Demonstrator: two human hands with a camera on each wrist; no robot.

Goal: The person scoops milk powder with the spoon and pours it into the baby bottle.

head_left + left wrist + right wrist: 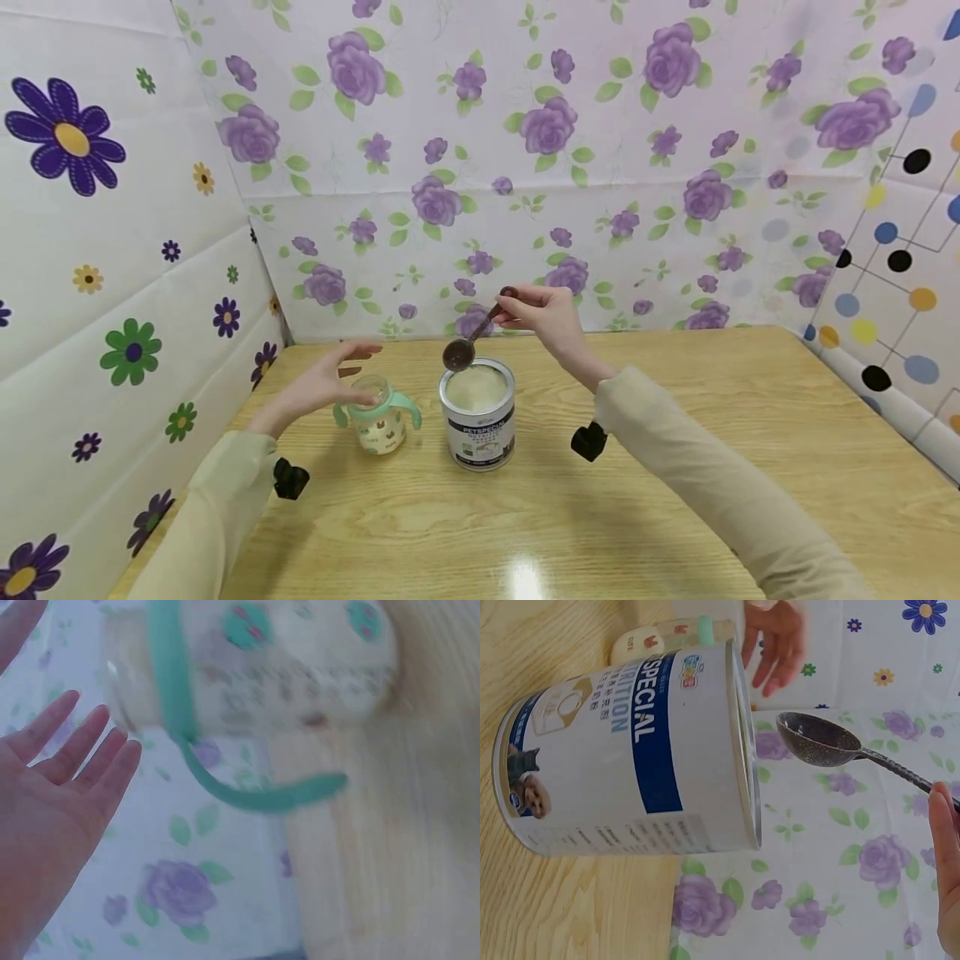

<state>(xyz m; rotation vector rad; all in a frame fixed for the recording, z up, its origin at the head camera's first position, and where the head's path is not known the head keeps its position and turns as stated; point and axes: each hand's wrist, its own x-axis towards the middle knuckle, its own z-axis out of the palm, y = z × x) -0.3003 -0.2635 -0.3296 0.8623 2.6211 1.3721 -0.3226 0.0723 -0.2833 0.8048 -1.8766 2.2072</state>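
Note:
Between thumb and fingers, my right hand (546,318) pinches the handle end of a dark brown measuring spoon (459,354). The spoon's bowl (819,739) hangs just above the rim of an open tin of milk powder (480,417), with powdery traces inside it. Pale powder (477,388) fills the tin nearly to the top. My left hand (327,383) is beside the mouth of a clear baby bottle (381,433) with a green collar and two handles; its fingers are spread. In the left wrist view these fingers (67,750) stand apart from the bottle. Something pale sits inside the bottle.
The bottle and tin stand upright side by side on a wooden table (637,500), toward its back edge. Flowered cloth (480,167) hangs behind the table, with patterned cloths at both sides. Black wrist cameras (589,442) are on both wrists.

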